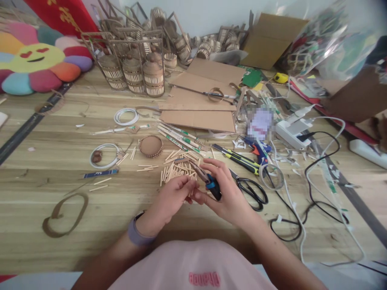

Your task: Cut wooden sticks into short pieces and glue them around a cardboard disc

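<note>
My right hand [226, 185] is closed round a pair of hand cutters [213, 186] with blue-and-black handles, their metal jaws pointing up and to the left. Beside it, my left hand [175, 195] has thumb and fingers pinched together, the fingertips meeting those of my right hand. What the left fingers grip is too small to make out. Just beyond both hands lies a loose pile of short wooden sticks [174, 172]. Behind the pile are longer thin strips [178, 136] with green markings, and to their left a small round woven-edged base [151, 146].
Black-handled scissors [252, 192], a yellow-black utility knife [242, 158] and a blue glue gun [260, 150] lie right of my hands. Cables run from a white power strip [293, 133]. Cardboard [196, 121] and small lidded baskets [133, 76] stand farther back. A brown strip coil [65, 213] lies left.
</note>
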A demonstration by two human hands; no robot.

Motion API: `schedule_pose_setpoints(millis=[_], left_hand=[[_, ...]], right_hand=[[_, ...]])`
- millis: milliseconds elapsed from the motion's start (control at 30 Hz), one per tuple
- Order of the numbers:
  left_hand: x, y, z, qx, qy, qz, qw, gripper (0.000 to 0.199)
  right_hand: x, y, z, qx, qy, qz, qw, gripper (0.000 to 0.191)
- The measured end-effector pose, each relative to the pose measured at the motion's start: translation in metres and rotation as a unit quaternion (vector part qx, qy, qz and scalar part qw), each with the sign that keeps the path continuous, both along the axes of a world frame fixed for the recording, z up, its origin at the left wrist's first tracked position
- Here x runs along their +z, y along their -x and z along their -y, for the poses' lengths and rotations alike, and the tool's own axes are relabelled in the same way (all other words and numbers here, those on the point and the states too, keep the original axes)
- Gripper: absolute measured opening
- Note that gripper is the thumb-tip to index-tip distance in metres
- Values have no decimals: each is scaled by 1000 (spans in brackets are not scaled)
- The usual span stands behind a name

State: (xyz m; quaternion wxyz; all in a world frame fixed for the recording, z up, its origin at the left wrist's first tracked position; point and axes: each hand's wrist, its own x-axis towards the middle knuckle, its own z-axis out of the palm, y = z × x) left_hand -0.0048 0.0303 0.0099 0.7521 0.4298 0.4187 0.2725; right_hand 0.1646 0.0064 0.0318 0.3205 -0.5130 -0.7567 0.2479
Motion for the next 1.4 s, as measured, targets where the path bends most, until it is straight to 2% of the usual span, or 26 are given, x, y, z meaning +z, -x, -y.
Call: schedule_pose_setpoints(millis=[167, 300, 433, 500, 567, 633, 767, 933, 1133, 1267, 1400], left_hand=[[1, -4, 2, 29, 38, 35, 998, 46], [0, -8, 6, 22, 14, 53, 998, 43], [-2, -7, 9, 18, -20, 24, 999, 41], [-1, -5, 9, 15, -39, -3, 999, 40], [1, -3, 8, 7, -50, -27, 998, 39], [5, -1, 6, 4, -52, -38, 998, 37], [9, 1, 4, -7, -59, -54, 997, 31], [9, 0, 7, -46, -70, -60, 995, 29], [9, -2, 8, -100, -39, -29, 994, 35], [7, -2, 9, -104, -5, -2, 995, 44], [6, -2, 8, -102, 9, 4, 995, 48]], right_hand=[[-15, 10, 9, -53, -16, 12, 998, 69], [-22, 13, 8, -82, -24, 0, 996, 64], [-19, 8, 8, -78, 17, -26, 996, 65], [-13, 0, 10, -67, 76, -53, 993, 63], [-5, -14, 14, -59, 170, -75, 981, 52], [5, -31, 18, -56, 271, -82, 958, 43], [22, -57, 25, 2, 403, -71, 912, 43], [26, -56, 25, 5, 522, -114, 846, 43], [23, -39, 13, 37, 532, -200, 822, 35], [24, -33, 7, 47, 543, -212, 811, 40], [25, -31, 5, 57, 539, -207, 815, 35]])
